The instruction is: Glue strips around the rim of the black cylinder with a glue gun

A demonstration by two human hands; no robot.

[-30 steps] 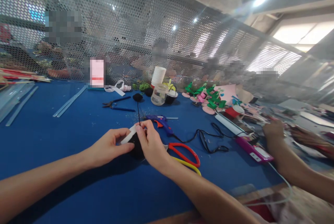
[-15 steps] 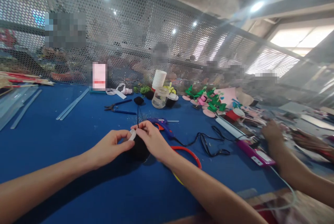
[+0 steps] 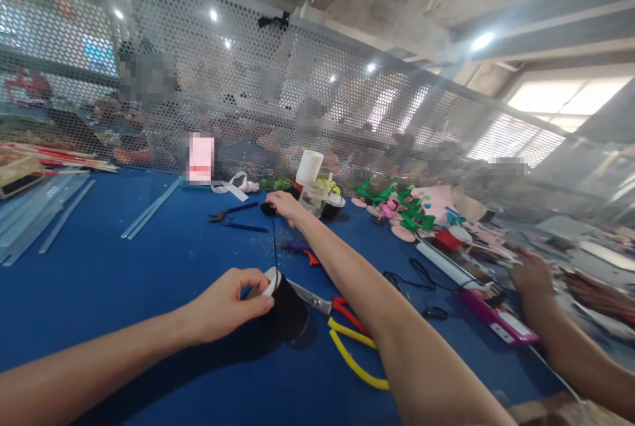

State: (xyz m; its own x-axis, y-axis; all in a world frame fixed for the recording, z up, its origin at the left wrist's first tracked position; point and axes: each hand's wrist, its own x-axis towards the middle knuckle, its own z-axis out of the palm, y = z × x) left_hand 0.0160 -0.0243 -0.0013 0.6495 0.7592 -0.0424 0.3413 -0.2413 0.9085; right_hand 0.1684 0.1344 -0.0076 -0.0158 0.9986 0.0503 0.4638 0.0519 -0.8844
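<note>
My left hand (image 3: 238, 299) pinches the white rim of a cup covered in black (image 3: 288, 310), which lies tilted on the table. A black yarn strand (image 3: 275, 247) runs from the cup's mouth up to a small ball of black yarn (image 3: 268, 210). My right hand (image 3: 288, 206) is closed on that ball, its fingertips partly hiding it. Scissors (image 3: 322, 305) with red and yellow handles lie beside the cup, under my right forearm. Between the cup and the ball, a purple glue gun (image 3: 297, 247) is partly covered by the same forearm.
Blue-handled pliers (image 3: 238, 217) lie left of the yarn ball. Behind stand stacked white cups (image 3: 309, 167) and a clear jar (image 3: 313, 198). Green and pink craft pieces (image 3: 397, 204), a purple power strip (image 3: 496, 313) and a co-worker's hand (image 3: 533, 274) are at right. Clear strips (image 3: 44, 208) lie left.
My right hand has left the cup's rim and reached forward to the yarn ball. My left hand stays on the cup. The scissors show more fully, and the view has shifted slightly.
</note>
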